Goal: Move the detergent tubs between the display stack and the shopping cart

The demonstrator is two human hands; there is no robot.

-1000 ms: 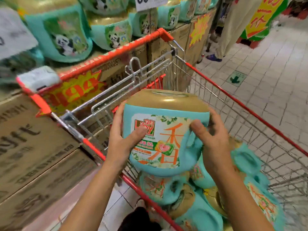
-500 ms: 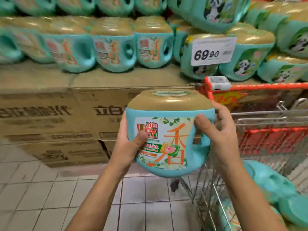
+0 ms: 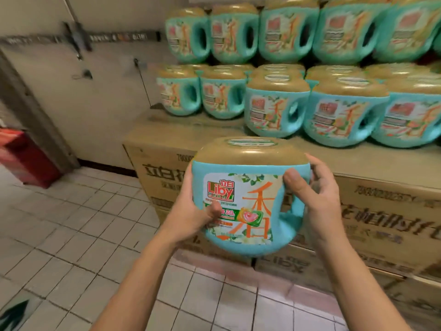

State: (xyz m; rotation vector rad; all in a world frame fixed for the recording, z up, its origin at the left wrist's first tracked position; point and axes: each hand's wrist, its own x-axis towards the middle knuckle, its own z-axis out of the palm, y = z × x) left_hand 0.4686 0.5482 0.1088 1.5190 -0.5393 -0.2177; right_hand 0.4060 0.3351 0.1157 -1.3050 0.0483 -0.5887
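Observation:
I hold a teal detergent tub [image 3: 248, 199] with a gold lid and a Liby label upright in front of me, at chest height. My left hand [image 3: 191, 211] grips its left side, thumb on the label. My right hand [image 3: 315, 199] grips its handle on the right. Beyond it rises the display stack [image 3: 274, 68] of matching tubs, two tiers on brown cardboard cartons [image 3: 372, 211]. The nearest stacked tub [image 3: 276, 108] stands just above and behind the one I hold. The shopping cart is out of view.
A bare strip of carton top [image 3: 171, 132] lies left of the front row of tubs. White tiled floor [image 3: 78, 235] spreads to the left. A cream wall panel [image 3: 83, 91] stands behind, with a red box [image 3: 26, 161] at the far left.
The view has swung left from the cart to the display stack. The tub stays in both hands and now faces the stack's left end; the cart and price tag have left the view.

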